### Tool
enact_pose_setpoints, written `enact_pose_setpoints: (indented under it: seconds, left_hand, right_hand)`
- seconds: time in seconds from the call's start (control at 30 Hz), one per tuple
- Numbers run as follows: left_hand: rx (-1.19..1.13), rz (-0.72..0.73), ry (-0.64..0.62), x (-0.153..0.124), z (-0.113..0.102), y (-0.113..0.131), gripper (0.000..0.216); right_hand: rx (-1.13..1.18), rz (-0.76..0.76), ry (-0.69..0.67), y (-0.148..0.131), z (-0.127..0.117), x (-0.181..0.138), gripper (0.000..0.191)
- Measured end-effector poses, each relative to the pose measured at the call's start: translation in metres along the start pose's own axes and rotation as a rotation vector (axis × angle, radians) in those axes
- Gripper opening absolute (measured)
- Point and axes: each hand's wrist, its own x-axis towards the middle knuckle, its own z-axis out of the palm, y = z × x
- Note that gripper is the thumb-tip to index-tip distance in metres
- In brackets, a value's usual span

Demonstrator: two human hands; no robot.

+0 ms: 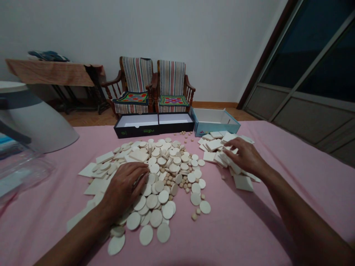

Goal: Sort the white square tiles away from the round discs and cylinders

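Note:
A wide heap of white round discs [156, 218], small wooden cubes [183, 183] and pale square tiles [95, 186] covers the middle and left of the pink cloth. My left hand [124, 186] rests on the left part of this heap, its fingers bent a little and pointing right. A small gap shows between thumb and fingers, with no piece visible in it. To the right lies a separate pile of white square tiles [215, 145]. Over that pile my right hand [244, 154] reaches in from the right, thumb and fingers apart, fingertips at the tiles.
Behind the heap stand an open black box [135, 132] with white insides and an open light-blue box [217, 128]. A large white-grey jug [41, 125] and clear plastic packaging [24, 173] sit at left. Two wooden armchairs [138, 77] stand beyond the pink cloth [299, 162].

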Motion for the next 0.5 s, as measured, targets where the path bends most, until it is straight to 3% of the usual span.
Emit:
enact_pose_setpoints:
  seconds: [0.1, 0.17, 0.33, 0.5]
  left_hand:
    - [0.016, 0.017, 0.009, -0.001, 0.000, -0.001, 0.015]
    - [0.025, 0.031, 0.018, -0.001, 0.000, -0.001, 0.015]
    - [0.041, 0.046, 0.029, 0.000, -0.001, -0.001, 0.014]
    - [0.047, 0.052, 0.033, 0.000, 0.002, -0.001, 0.013]
  right_hand:
    - [0.007, -0.022, -0.326, -0.021, 0.013, -0.030, 0.018]
    - [-0.045, -0.003, -0.418, -0.030, 0.026, -0.046, 0.018]
    - [-0.071, 0.023, -0.403, -0.042, 0.038, -0.047, 0.018]
    - [0.104, -0.081, -0.320, -0.066, 0.034, 0.004, 0.015]
